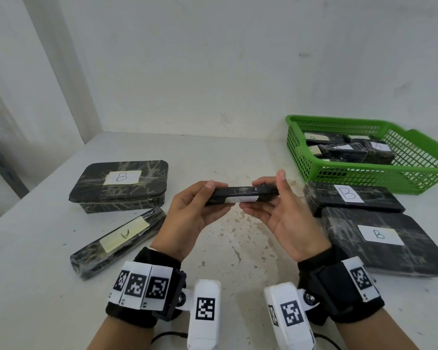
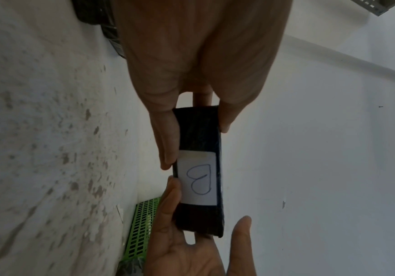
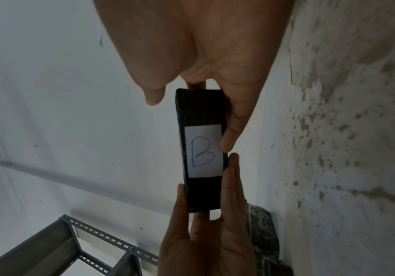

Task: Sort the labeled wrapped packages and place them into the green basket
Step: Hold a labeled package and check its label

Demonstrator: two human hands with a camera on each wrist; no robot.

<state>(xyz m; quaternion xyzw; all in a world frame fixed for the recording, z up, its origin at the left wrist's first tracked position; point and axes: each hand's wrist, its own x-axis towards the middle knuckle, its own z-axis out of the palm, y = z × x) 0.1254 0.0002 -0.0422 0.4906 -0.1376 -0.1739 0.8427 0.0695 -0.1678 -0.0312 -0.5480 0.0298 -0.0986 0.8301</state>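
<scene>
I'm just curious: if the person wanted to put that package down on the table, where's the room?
Bare table lies under both hands and behind them toward the wall, between the left B box and the green basket. The right side is crowded.

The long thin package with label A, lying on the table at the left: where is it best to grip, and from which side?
Likely across its middle, from above. The A package lies flat and diagonal, long and narrow, so fingers and thumb can span its two long sides. The left hand is nearer, but it now holds the B package together with the right hand.
</scene>
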